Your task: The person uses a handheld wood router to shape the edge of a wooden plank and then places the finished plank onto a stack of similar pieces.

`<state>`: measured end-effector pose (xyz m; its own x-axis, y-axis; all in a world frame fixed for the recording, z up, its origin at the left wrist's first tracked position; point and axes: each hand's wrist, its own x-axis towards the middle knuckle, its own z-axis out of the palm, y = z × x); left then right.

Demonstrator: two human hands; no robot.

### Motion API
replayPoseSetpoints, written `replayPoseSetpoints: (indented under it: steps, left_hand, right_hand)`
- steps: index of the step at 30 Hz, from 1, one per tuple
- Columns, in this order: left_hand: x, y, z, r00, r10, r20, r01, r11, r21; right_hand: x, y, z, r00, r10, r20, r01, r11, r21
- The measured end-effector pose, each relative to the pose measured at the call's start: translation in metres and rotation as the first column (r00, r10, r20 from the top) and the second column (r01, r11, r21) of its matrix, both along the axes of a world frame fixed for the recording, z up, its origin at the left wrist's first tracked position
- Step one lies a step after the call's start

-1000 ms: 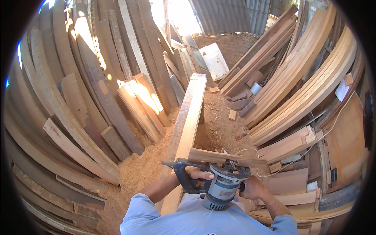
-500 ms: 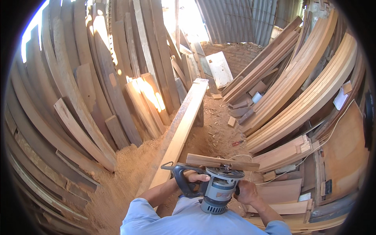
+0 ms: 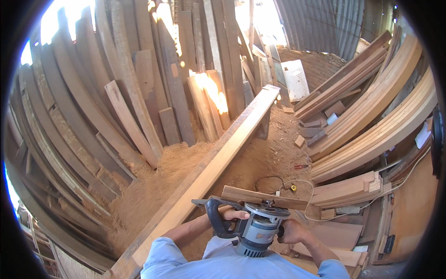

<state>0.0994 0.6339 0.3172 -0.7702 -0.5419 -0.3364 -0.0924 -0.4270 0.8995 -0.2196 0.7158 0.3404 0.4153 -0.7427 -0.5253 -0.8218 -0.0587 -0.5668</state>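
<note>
Close to my body I hold a grey and black router [image 3: 260, 228], its motor end against my blue shirt and its base tilted up and away. A strip of wood [image 3: 265, 197] lies across the base like a fence. My left hand [image 3: 231, 214] is closed round the router at its black D-shaped handle, with the thumb lying on the body. On the other side my right hand [image 3: 292, 231] grips a dark knob, mostly hidden by the fingers. Beyond the router, a long light board [image 3: 218, 169] rests on a narrow bench beam running away from me.
Dark planks [image 3: 125, 93] lean along the left wall. Stacked boards [image 3: 371, 116] lie on the right. Sawdust [image 3: 153, 186] covers the floor. A pale cord [image 3: 353, 209], a yellow tape measure [image 3: 293, 188] and red-handled pliers [image 3: 301, 166] lie near the right-hand stacks.
The view has swung left, so the bench and planks appear further right. The black cord and tape measure now show beyond the router. Both hands keep their hold on the router.
</note>
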Motion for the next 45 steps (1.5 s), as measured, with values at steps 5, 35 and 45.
replayPoseSetpoints:
  steps: [5,35,45]
  left_hand:
    - [0.044,0.036,-0.007,0.989,0.148,0.006,-0.147,0.977,0.154]
    - [0.257,0.205,0.009,0.999,-0.015,0.028,0.020,0.987,-0.159]
    - [0.216,0.238,0.016,0.997,-0.043,0.069,0.054,0.985,-0.166]
  right_hand:
    - [0.045,0.024,0.011,1.000,0.022,-0.003,-0.021,0.930,-0.366]
    - [0.267,0.212,-0.013,0.998,-0.052,0.027,0.057,0.968,-0.246]
    - [0.225,0.247,-0.022,0.991,-0.048,0.122,0.069,0.982,-0.175]
